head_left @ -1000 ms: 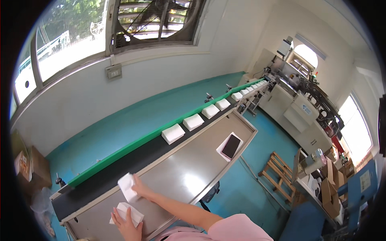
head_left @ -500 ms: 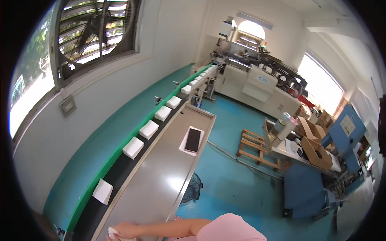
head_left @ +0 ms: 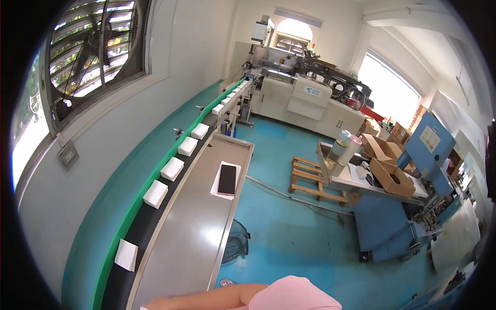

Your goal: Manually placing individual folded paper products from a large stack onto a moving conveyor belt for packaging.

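My right forearm, in a pink sleeve, reaches leftward along the lower edge of the view. My right hand (head_left: 161,303) is at the near end of the steel table (head_left: 183,243), mostly cut off by the frame's edge. Its fingers are hidden, with only a sliver of white beside them. My left hand is out of view. Left of the table, a black conveyor belt (head_left: 146,221) carries several folded white paper stacks. The nearest stack (head_left: 126,255) lies slightly askew; another stack (head_left: 155,194) sits farther up.
A green guard rail (head_left: 132,212) borders the belt's wall side. On the table a black phone (head_left: 227,179) lies on white paper. A black mesh fan (head_left: 236,242) stands beside the table. Beyond are a wooden pallet (head_left: 310,178), a box-laden cart and a large machine (head_left: 305,101).
The whole view has swung a little to the right. My right hand, earlier visible beside a white piece at the table's near end, has slipped mostly below the lower edge.
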Available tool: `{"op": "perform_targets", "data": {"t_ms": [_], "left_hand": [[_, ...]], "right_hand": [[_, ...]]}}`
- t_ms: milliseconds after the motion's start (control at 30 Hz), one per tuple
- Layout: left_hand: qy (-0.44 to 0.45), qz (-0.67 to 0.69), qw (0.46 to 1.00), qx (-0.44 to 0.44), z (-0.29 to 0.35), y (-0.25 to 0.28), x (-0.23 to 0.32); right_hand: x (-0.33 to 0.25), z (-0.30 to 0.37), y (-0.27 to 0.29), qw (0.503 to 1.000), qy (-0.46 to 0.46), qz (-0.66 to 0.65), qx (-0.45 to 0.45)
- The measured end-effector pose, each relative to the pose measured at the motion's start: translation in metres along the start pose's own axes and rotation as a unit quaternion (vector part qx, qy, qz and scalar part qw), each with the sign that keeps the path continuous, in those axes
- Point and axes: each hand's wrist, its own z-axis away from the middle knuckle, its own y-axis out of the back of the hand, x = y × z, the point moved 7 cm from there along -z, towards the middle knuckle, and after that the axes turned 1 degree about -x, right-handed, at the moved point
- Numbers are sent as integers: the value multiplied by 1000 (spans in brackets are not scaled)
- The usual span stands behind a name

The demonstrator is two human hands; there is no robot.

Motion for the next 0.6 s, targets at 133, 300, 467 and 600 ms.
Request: {"op": "perform_targets", "data": {"t_ms": [133, 300, 467, 600], "left_hand": [[18, -15, 1000, -6, 2, -8, -13], [34, -10, 999, -14, 14, 5, -3], [52, -64, 996, -37, 3, 22, -1], [43, 44, 996, 66, 33, 7, -54]], "right_hand": [[3, -3, -4, 999, -8, -29, -25], [3, 4, -21, 998, -58, -19, -26], [4, -17, -44, 994, 18, -104, -14], [-16, -17, -21, 973, 8, -197, -121]]}}
